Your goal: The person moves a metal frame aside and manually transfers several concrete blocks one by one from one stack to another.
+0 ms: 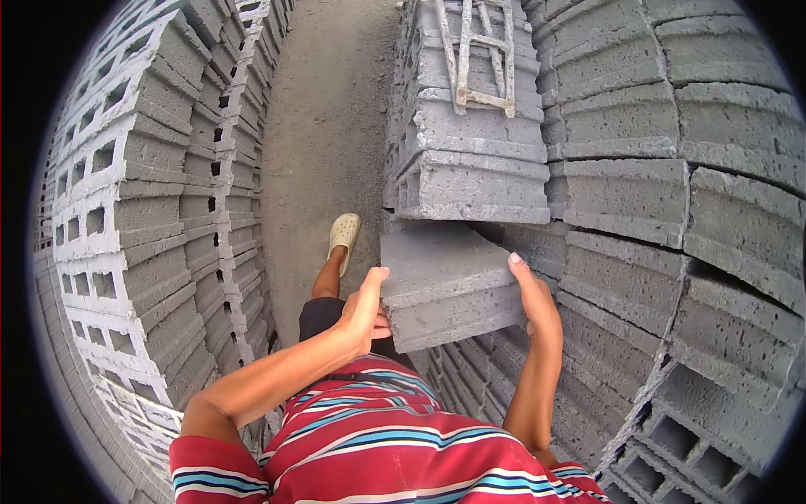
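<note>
Two grey concrete blocks (449,262), one lying flat on the other, are held between my hands in front of my waist. My left hand (367,307) grips their left end, thumb up at the top edge and fingers curled around the side. At the right end my right hand (537,302) presses in, its thumb on the upper corner and the other fingers hidden behind. The pair sits slightly tilted, its far edge close to a tall stack of blocks (483,189).
A whitish metal frame (485,59) lies on top of that stack. High block walls rise on the left (155,168) and on the right (625,202). A dirt path (323,109) runs between the stacks, with my foot in a cream clog (344,239) on it.
</note>
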### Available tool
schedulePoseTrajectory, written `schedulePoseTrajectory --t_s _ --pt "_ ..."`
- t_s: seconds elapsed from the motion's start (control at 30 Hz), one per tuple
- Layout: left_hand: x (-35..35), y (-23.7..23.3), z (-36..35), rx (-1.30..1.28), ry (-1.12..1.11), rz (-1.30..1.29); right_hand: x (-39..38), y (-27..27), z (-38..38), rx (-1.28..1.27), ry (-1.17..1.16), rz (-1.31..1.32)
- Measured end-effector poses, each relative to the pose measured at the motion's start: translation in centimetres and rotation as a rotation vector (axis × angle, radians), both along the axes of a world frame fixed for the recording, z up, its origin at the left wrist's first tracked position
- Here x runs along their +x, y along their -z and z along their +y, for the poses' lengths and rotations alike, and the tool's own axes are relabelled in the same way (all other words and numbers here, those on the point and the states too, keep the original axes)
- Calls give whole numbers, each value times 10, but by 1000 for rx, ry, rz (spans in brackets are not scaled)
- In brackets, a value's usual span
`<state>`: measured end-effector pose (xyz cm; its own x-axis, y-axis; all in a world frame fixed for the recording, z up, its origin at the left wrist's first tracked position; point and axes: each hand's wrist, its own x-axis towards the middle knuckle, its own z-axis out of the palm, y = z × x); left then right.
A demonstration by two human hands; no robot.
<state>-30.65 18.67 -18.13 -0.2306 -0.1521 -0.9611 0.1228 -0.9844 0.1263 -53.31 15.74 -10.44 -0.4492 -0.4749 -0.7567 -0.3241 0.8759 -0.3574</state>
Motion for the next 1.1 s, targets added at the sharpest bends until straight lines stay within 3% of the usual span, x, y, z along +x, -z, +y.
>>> schedulePoseTrajectory --t_s 0.4,0.97,1.1 --pt "-11 6 -55 -82 38 -39 -25 24 -13 -49 249 -80" --pt "-25 22 -91 -144 208 30 -29 33 -45 -80 101 173" --pt "-25 21 -91 -120 151 44 -33 40 -35 -145 136 163"
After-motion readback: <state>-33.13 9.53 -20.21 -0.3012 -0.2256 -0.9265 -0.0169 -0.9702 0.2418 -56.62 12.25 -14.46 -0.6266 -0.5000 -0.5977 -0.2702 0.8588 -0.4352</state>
